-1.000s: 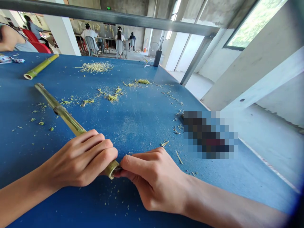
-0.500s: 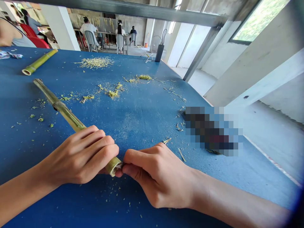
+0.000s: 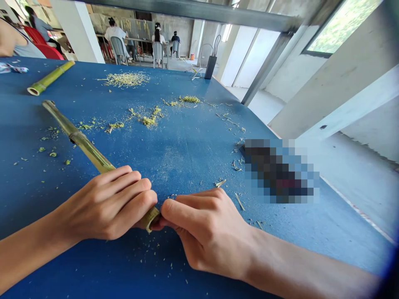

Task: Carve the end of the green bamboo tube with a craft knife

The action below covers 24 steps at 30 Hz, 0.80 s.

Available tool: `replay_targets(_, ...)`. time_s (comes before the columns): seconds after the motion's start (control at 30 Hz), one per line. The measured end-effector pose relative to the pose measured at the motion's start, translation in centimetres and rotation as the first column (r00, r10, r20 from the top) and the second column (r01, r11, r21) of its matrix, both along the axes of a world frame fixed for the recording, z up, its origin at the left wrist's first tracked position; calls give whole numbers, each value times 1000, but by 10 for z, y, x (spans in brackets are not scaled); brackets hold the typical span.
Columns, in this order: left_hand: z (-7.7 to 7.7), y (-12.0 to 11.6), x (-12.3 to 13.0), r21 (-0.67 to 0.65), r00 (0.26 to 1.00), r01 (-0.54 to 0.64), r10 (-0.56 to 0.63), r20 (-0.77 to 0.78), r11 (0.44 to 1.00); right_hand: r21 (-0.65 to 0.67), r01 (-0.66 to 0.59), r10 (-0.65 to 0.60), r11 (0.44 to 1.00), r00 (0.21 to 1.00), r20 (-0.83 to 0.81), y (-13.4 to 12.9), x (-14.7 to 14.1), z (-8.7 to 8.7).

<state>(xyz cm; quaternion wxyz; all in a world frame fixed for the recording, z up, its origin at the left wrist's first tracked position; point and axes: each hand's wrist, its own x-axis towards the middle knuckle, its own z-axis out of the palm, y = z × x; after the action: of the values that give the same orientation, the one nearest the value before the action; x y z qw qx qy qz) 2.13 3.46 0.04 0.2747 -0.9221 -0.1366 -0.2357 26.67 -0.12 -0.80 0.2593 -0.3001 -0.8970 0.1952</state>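
Observation:
A long green bamboo stick (image 3: 89, 148) lies slanting over the blue table, its hollow cut end toward me. My left hand (image 3: 114, 203) is wrapped round it near that end. My right hand (image 3: 202, 228) is closed in a pinch at the rim of the hollow end, thumb and forefinger together. What sits between those fingertips is hidden; it is too small to make out. Pale crumbs are scattered on the table below the cut end.
Another bamboo piece (image 3: 51, 78) rests at the back left. Shavings (image 3: 127, 79) and green scrapings (image 3: 151, 118) dot the blue table (image 3: 199, 149). A blurred-out dark object (image 3: 277, 172) lies at right. A black box with a cable (image 3: 210, 67) stands at the far edge. People sit beyond.
My right hand has turned slightly, its knuckles shifting a little right, and its fingertips are closer over the rim. The left hand and bamboo stay almost in place.

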Motion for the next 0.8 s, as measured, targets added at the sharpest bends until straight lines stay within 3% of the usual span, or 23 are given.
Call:
replay_targets(0.2,4,0,1,-17,1000,4,-4,18,1000,190,-46,61,981,995,-75,15,9,11)
replay_targets(0.4,4,1,0,-29,999,-14,16,44,999,487,-8,39,873,998,-53,26,16,8)
replay_targets(0.57,-5,2,-2,-70,998,-25,29,54,997,563,29,2,826,999,-54,20,10,7)
replay_targets(0.8,0,4,1,-119,1000,-1,0,-10,993,542,11,-20,840,1000,10,20,9,4)
